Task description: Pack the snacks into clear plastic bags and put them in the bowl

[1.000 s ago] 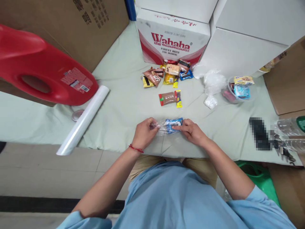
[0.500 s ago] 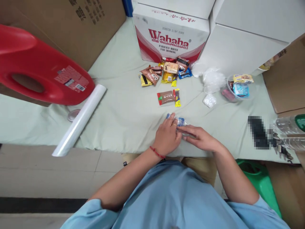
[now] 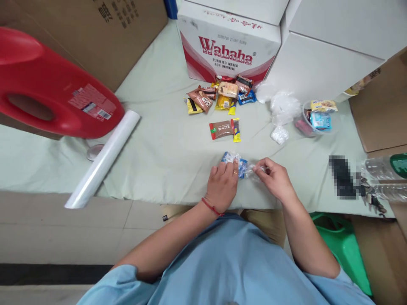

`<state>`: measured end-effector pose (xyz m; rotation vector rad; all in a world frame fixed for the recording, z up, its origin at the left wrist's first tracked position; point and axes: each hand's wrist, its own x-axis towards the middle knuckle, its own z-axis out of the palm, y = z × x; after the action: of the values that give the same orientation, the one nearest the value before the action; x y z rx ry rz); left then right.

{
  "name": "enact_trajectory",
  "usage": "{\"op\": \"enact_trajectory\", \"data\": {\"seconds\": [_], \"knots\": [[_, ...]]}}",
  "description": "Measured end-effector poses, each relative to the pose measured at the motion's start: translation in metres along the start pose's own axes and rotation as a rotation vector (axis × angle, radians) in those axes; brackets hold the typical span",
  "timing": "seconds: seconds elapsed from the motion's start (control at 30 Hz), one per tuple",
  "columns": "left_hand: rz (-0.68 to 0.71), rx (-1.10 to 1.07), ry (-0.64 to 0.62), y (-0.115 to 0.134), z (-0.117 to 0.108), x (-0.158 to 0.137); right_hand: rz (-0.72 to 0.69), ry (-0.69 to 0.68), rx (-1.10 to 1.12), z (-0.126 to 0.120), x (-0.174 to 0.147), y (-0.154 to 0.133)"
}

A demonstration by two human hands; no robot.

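Note:
A blue snack packet (image 3: 243, 167) lies near the table's front edge, partly covered by crinkled clear plastic film (image 3: 253, 171). My left hand (image 3: 222, 186), with a red cord at the wrist, presses it down with curled fingers that hide its near left part. To the right, my right hand (image 3: 274, 177) pinches the loose end of the film between thumb and fingers. Just beyond both hands lie a brown snack packet (image 3: 221, 129) with red ends and a narrow yellow packet (image 3: 236, 130), side by side.
Several wrapped snacks (image 3: 203, 101) are heaped before a Wahaha carton (image 3: 229, 46). Farther right are clear-wrapped bundles (image 3: 284, 108) and a plastic tub (image 3: 307, 127) of packets. A white film roll (image 3: 104, 159) and red jug (image 3: 60, 84) stand left; keys (image 3: 372, 197) lie right.
My right hand has moved right and lifted its fingers, drawing the film's end out from the packet. My left hand has shifted slightly down, so more of the blue packet shows.

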<state>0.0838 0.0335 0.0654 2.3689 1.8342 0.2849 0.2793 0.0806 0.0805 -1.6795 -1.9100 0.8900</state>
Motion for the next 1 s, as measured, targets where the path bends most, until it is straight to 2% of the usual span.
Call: {"op": "enact_trajectory", "data": {"seconds": [0.07, 0.17, 0.3, 0.4, 0.5, 0.6, 0.7, 0.87, 0.93, 1.0], "knots": [[0.034, 0.002, -0.013, 0.005, 0.003, -0.001, -0.01, -0.003, -0.001, 0.001, 0.014, -0.021], [0.065, -0.005, -0.044, 0.012, 0.008, 0.0, -0.05, -0.004, -0.124, 0.018, 0.039, -0.051], [0.056, -0.024, -0.112, 0.011, 0.009, 0.0, -0.097, -0.167, -0.431, 0.049, 0.061, -0.079], [0.049, -0.057, -0.1, 0.004, 0.007, -0.013, -0.135, -0.241, -0.531, 0.061, 0.059, -0.09], [0.082, -0.131, 0.009, -0.003, 0.011, -0.041, -0.144, -0.275, -0.578, 0.068, 0.045, -0.095], [0.136, -0.164, 0.147, -0.011, 0.017, -0.07, -0.177, -0.224, -0.623, 0.075, 0.032, -0.094], [0.171, -0.174, 0.188, -0.026, 0.019, -0.087, -0.243, -0.178, -0.662, 0.081, 0.024, -0.092], [0.06, -0.104, 0.327, -0.064, 0.011, -0.079, -0.298, -0.191, -0.71, 0.074, 0.016, -0.088], [0.01, -0.084, 0.39, -0.079, 0.009, -0.071, -0.273, -0.175, -0.684, 0.061, 0.012, -0.084], [-0.036, -0.08, 0.441, -0.089, 0.009, -0.064, -0.262, -0.106, -0.561, 0.039, 0.009, -0.071]]}}
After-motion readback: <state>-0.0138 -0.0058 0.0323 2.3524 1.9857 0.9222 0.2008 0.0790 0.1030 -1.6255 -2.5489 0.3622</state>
